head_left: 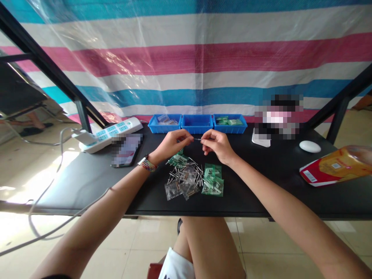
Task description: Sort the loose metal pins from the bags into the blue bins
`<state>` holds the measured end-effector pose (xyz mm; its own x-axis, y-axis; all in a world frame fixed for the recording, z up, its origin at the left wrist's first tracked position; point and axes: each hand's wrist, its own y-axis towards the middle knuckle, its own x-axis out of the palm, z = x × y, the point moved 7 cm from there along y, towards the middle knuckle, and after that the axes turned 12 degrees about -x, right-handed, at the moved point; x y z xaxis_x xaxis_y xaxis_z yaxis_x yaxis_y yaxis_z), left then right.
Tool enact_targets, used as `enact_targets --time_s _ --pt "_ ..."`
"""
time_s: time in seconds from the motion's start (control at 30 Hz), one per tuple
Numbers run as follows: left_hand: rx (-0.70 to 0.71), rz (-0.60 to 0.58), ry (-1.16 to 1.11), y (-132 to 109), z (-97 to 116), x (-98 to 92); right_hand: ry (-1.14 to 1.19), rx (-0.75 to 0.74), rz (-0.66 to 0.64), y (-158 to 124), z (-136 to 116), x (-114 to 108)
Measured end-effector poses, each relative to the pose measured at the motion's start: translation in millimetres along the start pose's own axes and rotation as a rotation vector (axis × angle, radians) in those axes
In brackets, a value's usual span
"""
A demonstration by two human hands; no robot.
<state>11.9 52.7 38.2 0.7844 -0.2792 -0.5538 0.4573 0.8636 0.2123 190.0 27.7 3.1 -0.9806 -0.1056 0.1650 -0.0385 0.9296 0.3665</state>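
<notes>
A thin metal pin (197,139) spans the gap between my two hands, above the black table. My left hand (178,141) pinches one end of it, and my right hand (216,144) pinches the other. Just below lies a loose pile of metal pins (181,172). Clear plastic bags (190,189) with small parts lie on and in front of the pile. Green bags (213,180) of pins sit to its right, and another green bag (178,159) is under my left hand.
Three blue bins stand behind my hands: the left bin (165,129) holds clear bags, the right bin (231,129) green ones. A power strip (116,131) and phone (128,151) lie left. A white mouse (310,146) and drink bottle (334,166) are right.
</notes>
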Motion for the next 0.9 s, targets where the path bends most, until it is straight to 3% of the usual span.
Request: enact_targets --time_s 0.17,0.27,0.4,0.67,0.9 --pt "-0.068 0.039 0.069 7 -18 -17.1 -0.007 -0.022 0.205 18 0 -21" --pt "-0.087 -0.007 0.297 12 -32 -26.9 -0.074 0.001 0.197 25 5 -30" --pt "-0.068 -0.139 0.349 17 -46 -27.1 -0.122 -0.009 0.219 22 10 -39" --pt "-0.080 -0.171 0.295 20 -53 -18.7 -0.233 -0.031 0.089 16 14 -21" --pt "-0.121 -0.139 0.029 19 -43 -20.8 -0.344 -0.068 -0.035 10 13 -9"
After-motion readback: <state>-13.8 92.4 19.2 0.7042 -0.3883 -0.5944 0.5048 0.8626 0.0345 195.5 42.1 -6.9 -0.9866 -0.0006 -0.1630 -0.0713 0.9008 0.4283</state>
